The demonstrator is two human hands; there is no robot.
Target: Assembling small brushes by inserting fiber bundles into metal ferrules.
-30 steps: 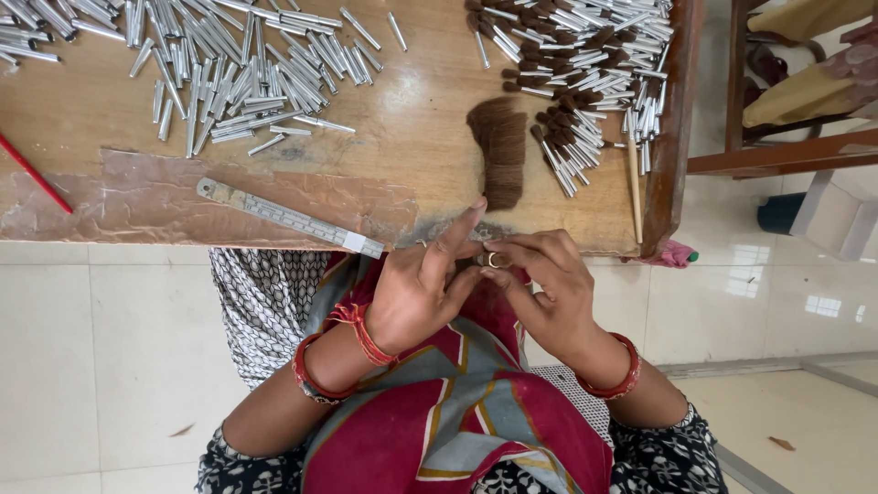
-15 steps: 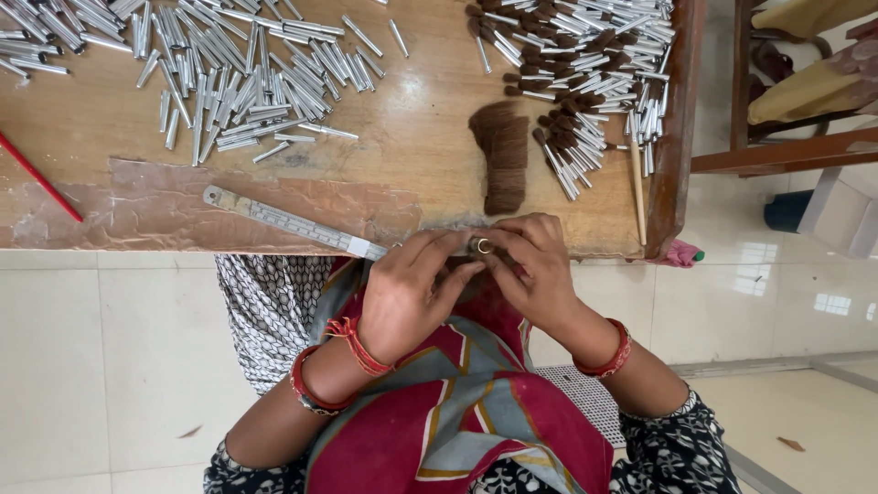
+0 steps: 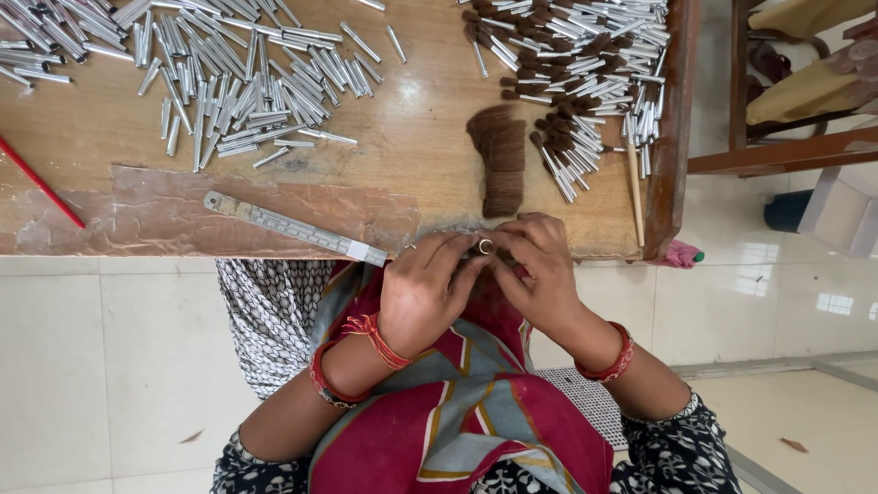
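My left hand (image 3: 425, 288) and my right hand (image 3: 540, 270) meet at the near edge of a wooden table (image 3: 421, 137). Between the fingertips of both hands sits a small metal tube (image 3: 484, 246), its round open end facing up. A tuft of brown bristle seems to be pinched there too, mostly hidden by my fingers. Just beyond my hands lies a flat bundle of brown bristle (image 3: 501, 160). Red bangles circle both wrists.
A heap of bare metal tubes (image 3: 229, 82) covers the table's far left. Tubes with brown bristle tips (image 3: 585, 82) lie piled at the far right. A metal ruler (image 3: 293, 229) lies slantwise near the edge, a red stick (image 3: 41, 183) at left, wooden furniture (image 3: 786, 101) at right.
My hands have drawn closer together and up to the table's edge. The left fingers, spread a second ago, now curl around the tube.
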